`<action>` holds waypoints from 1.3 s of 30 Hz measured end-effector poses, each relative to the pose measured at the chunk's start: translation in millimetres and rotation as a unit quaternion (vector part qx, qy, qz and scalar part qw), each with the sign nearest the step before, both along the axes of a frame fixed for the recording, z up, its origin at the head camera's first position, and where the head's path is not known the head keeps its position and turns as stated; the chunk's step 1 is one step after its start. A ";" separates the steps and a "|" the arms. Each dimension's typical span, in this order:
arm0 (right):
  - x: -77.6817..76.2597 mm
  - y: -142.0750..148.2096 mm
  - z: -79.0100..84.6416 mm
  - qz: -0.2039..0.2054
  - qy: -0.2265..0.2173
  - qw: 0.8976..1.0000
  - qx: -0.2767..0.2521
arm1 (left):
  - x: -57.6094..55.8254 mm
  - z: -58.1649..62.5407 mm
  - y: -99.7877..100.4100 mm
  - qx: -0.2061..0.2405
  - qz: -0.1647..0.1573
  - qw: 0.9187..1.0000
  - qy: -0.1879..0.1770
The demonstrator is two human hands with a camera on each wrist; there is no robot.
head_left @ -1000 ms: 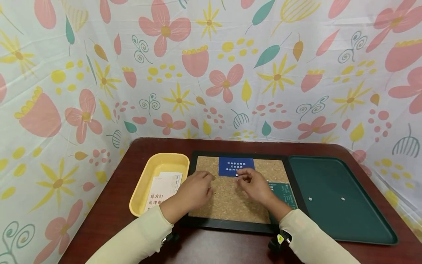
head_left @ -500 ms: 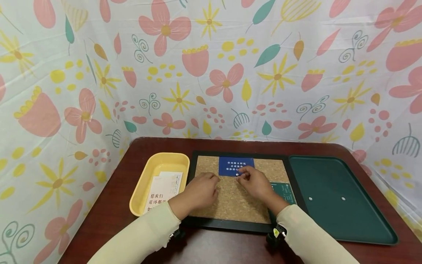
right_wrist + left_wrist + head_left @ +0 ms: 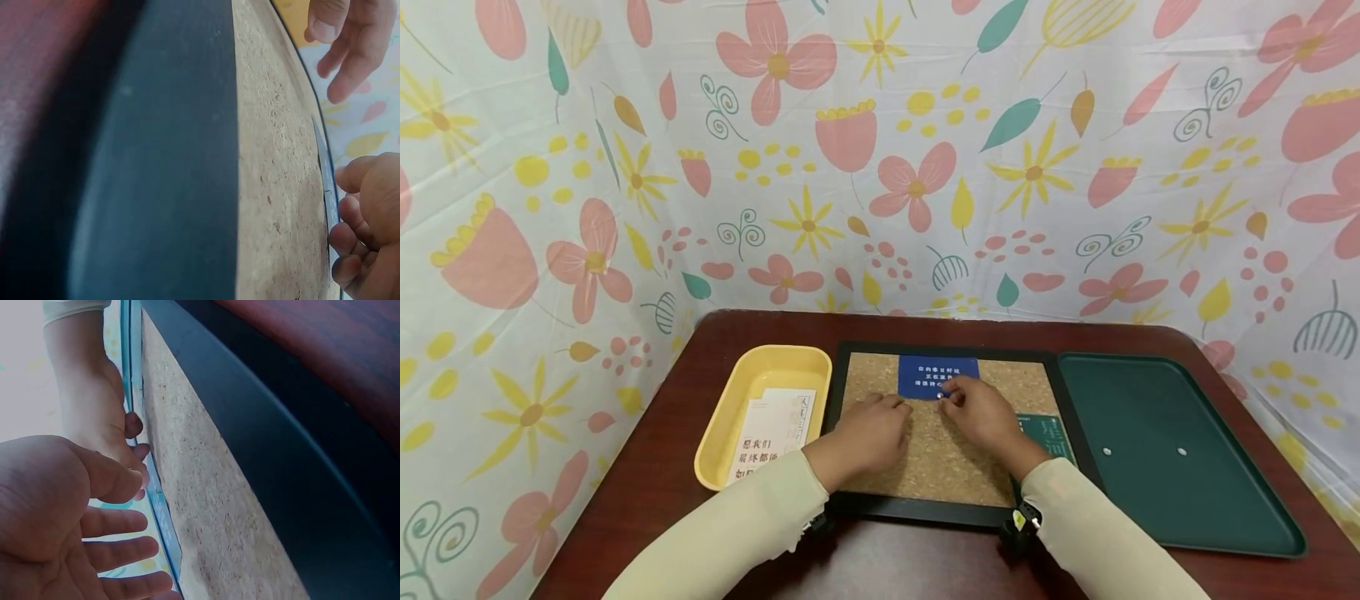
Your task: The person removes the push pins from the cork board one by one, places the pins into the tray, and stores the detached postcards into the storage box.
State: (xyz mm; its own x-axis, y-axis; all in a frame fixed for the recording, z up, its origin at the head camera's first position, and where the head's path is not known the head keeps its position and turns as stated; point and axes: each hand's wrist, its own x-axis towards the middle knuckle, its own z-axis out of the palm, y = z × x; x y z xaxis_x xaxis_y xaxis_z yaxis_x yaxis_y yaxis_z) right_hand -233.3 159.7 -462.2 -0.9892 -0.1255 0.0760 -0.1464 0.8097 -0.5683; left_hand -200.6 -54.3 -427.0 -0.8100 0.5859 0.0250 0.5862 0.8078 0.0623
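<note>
A blue card (image 3: 925,371) with white lettering lies at the top of the black-framed cork board (image 3: 947,475). At its lower edge my right hand (image 3: 985,421) pinches a small silvery thumbtack (image 3: 939,396) between thumb and index finger, the other fingers curled in. My left hand (image 3: 872,437) hovers over the left part of the cork, just below and left of the card. Its palm and loosely spread fingers show in the left wrist view, holding nothing. A green card (image 3: 1043,433) sits on the board's right side, partly hidden by my right wrist.
Left of the board stands a yellow tray (image 3: 718,417) with white printed cards (image 3: 767,437) in it. A dark green tray (image 3: 1195,500) on the right holds two thumbtacks (image 3: 1107,452). A flowered curtain hangs behind the brown table (image 3: 895,558).
My left hand has moved right across the cork, closer to the blue card. My right hand keeps its fingertips at the thumbtack, its wrist drawn slightly left.
</note>
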 end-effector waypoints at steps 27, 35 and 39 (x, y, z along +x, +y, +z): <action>-11.1 -6.3 1.9 0.003 -0.009 0.996 0.083 | -11.5 -8.1 16.8 -0.073 0.006 0.997 -0.024; -11.3 -7.3 1.2 -0.006 -0.014 0.996 0.086 | -13.0 -6.9 16.4 -0.067 0.005 0.997 -0.038; -11.2 -8.0 0.9 -0.006 -0.007 0.996 0.089 | -12.2 -5.6 16.5 -0.068 0.009 0.997 -0.040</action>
State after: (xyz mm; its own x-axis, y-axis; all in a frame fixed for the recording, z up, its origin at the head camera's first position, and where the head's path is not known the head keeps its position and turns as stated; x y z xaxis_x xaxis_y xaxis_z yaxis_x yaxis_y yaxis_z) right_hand -244.5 151.6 -461.3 -0.9916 -0.1237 0.0389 -0.1286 0.8996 -0.4173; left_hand -212.9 -37.8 -432.6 -0.8162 0.5654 -0.1185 0.5698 0.8218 -0.0033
